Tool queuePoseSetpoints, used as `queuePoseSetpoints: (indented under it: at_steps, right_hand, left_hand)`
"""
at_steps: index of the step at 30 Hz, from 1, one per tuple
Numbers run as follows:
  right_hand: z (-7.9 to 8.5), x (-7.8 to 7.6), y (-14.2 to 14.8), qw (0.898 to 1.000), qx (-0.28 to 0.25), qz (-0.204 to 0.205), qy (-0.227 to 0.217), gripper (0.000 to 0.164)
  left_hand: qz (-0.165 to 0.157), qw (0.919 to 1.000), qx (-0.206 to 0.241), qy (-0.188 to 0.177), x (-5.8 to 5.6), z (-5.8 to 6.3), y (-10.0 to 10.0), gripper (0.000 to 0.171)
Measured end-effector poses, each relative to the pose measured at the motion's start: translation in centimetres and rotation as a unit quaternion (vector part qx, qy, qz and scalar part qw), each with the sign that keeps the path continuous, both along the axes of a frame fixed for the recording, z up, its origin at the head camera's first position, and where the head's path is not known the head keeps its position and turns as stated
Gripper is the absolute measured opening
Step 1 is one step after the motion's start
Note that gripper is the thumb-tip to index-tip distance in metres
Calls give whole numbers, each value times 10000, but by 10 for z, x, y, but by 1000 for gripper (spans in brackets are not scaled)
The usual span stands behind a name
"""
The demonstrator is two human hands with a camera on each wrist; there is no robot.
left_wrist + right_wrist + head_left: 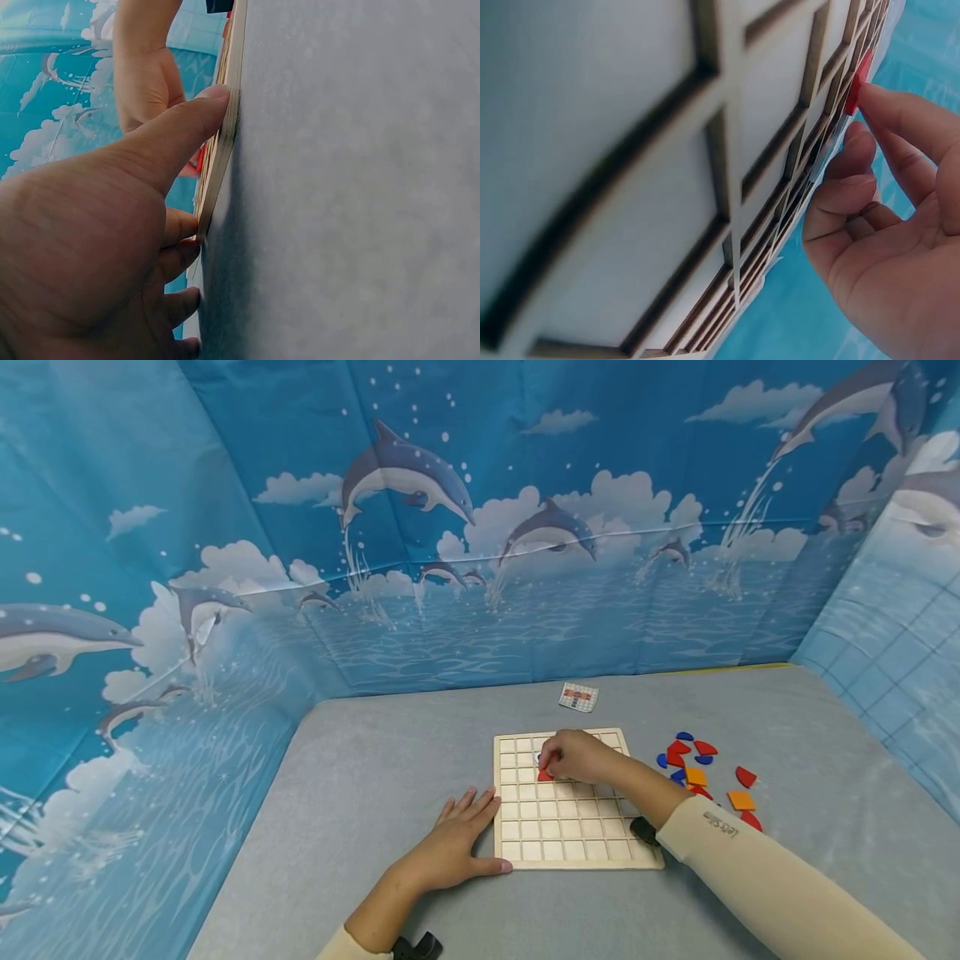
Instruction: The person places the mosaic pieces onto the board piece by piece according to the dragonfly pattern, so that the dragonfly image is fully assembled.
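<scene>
A dolphin-printed backdrop (pixel 465 610) rises beyond both hands, and below them spreads a grey table (pixel 390 752). The gridded wooden board (pixel 577 864) lies under the right hand and just right of the left one. The left hand (pixel 450 852) has its fingers spread, the thumb on the board's near left corner and a finger touching its left edge. The right hand (pixel 576 756) is bent over the far part of the grid. A printed card (pixel 578 697) lies just beyond it. Right of that hand are orange squares (pixel 741 801), loose red pieces (pixel 707 748) and blue pieces (pixel 684 737). One red piece (pixel 545 776) sits at the right fingertips, pinched, against the board.
</scene>
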State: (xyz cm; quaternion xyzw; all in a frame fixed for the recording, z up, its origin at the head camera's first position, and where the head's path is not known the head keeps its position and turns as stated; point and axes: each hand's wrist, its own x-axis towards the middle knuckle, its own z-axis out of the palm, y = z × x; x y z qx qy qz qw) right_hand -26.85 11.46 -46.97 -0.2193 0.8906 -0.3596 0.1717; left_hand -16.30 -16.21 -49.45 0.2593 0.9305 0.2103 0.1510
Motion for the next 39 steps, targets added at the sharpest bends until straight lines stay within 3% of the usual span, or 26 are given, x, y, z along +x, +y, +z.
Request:
queuePoseSetpoints:
  at_steps: [18, 39]
  right_hand:
    - [1, -3, 9, 9996, -81, -83, -271, 14]
    - [47, 4, 74, 9922, -1000, -736, -129, 27]
  left_hand:
    - [43, 9999, 14, -97, -1, 1, 1, 99]
    - [24, 10000, 68, -59, 0, -1, 0, 99]
